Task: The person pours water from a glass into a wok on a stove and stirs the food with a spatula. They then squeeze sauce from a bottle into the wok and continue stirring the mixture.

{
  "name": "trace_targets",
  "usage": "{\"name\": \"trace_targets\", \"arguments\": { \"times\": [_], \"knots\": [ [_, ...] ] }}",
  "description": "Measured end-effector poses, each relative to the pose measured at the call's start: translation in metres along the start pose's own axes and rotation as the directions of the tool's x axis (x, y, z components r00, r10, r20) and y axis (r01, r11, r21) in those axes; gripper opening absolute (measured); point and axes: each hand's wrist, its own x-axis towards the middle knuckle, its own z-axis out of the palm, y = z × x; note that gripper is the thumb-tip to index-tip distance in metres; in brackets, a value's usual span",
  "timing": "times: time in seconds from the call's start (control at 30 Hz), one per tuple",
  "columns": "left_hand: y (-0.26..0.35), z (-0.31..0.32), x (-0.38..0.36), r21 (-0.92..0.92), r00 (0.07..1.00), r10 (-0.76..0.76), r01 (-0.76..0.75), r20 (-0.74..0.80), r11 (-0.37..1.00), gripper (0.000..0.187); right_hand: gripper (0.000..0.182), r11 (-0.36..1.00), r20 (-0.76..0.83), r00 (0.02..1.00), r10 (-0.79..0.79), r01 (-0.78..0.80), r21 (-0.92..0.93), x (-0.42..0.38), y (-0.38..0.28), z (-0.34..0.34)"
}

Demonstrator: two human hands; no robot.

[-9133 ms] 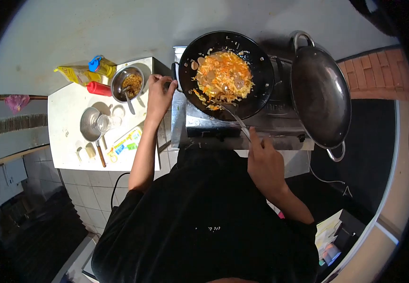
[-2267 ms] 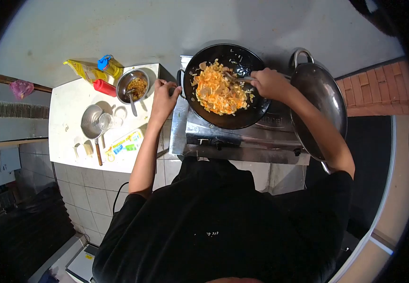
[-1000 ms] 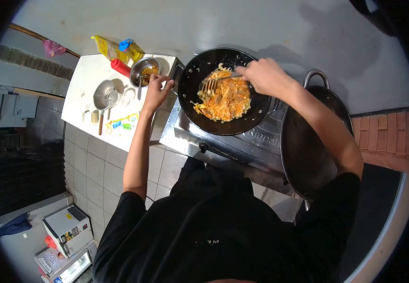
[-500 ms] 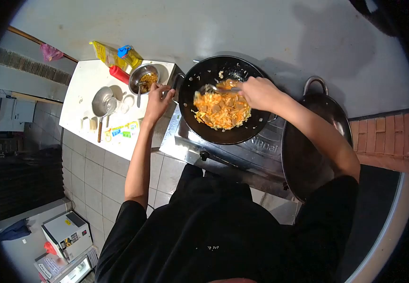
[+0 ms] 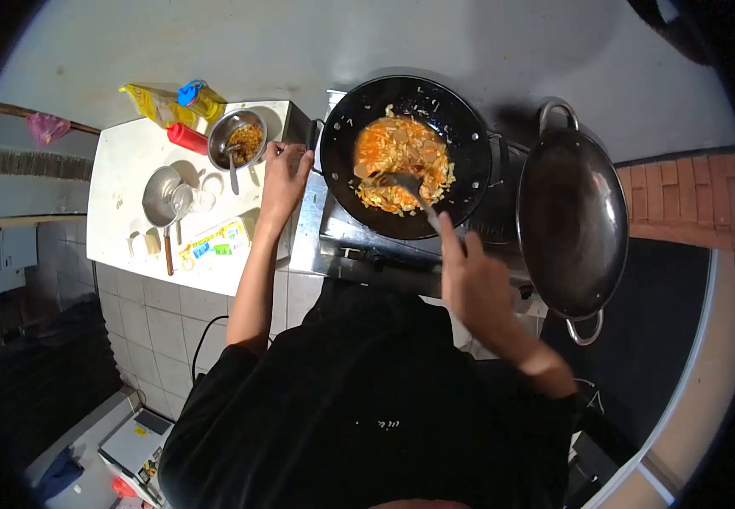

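A black wok (image 5: pixel 477 182) stands on the gas stove (image 5: pixel 342 225), holding a mix of orange-red sauce, pale shredded pieces and brown slices (image 5: pixel 410 157). My left hand (image 5: pixel 285 182) is at the wok's left side, its fingers closed on the black side handle (image 5: pixel 312 140). In my right hand (image 5: pixel 479 284), slightly blurred, is the handle of a metal spatula (image 5: pixel 425 208). The spatula's head lies in the food near the lower middle of the wok.
A second, larger wok (image 5: pixel 571 225) sits at the right. On the white table (image 5: pixel 117 182) at left are a steel bowl (image 5: pixel 238 140) with a spoon, a saucepan (image 5: pixel 161 195), a red bottle (image 5: pixel 187 138), an oil bottle (image 5: pixel 202 100) and a yellow packet (image 5: pixel 151 103). A wall rises behind.
My right hand has moved from above the wok down toward its front edge, with the spatula now reaching into the food from below. More sauce shows. My left hand stays by the handle.
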Motion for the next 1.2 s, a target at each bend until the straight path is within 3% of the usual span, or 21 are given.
{"name": "trace_targets", "arguments": {
  "times": [0.2, 0.33, 0.43, 0.63, 0.83, 0.93, 1.07, 1.2],
  "knots": [
    [0.002, -0.006, 0.000, 0.024, 0.998, 0.065, -0.066, 0.009, 0.998, 0.027, 0.058, 0.980, 0.063, 0.978, 0.198, -0.200, 0.022, -0.031, -0.049, 0.032],
    [0.007, -0.008, -0.001, 0.034, 0.994, 0.112, -0.112, 0.005, 0.993, 0.026, 0.057, 0.951, 0.111, 0.944, 0.309, -0.311, -0.006, 0.006, -0.035, 0.060],
    [-0.002, -0.004, 0.001, 0.044, 0.987, 0.162, -0.162, 0.012, 0.986, 0.026, 0.054, 0.959, -0.016, 0.959, 0.281, -0.281, 0.038, 0.005, -0.019, 0.045],
    [-0.007, -0.003, 0.001, 0.013, 0.985, 0.173, -0.173, -0.010, 0.985, 0.026, 0.047, 0.916, 0.015, 0.919, 0.394, -0.394, 0.074, -0.040, -0.054, -0.004],
    [-0.004, -0.005, 0.000, 0.026, 0.984, 0.177, -0.177, -0.014, 0.984, 0.028, 0.056, 0.938, 0.126, 0.932, 0.340, -0.325, -0.124, -0.007, -0.047, 0.044],
    [-0.009, -0.004, 0.002, 0.042, 0.979, 0.206, -0.205, -0.001, 0.978, 0.028, 0.052, 0.940, 0.052, 0.945, 0.323, -0.314, -0.131, 0.020, -0.020, 0.061],
    [-0.003, -0.004, 0.000, 0.029, 0.981, 0.193, -0.193, -0.006, 0.981, 0.028, 0.048, 0.908, 0.065, 0.906, 0.418, -0.415, -0.046, 0.029, -0.002, 0.002],
    [-0.001, -0.005, -0.001, 0.033, 0.991, 0.134, -0.135, 0.022, 0.990, 0.027, 0.039, 0.936, 0.007, 0.938, 0.348, -0.347, -0.053, 0.026, 0.010, -0.051]
  ]
}}
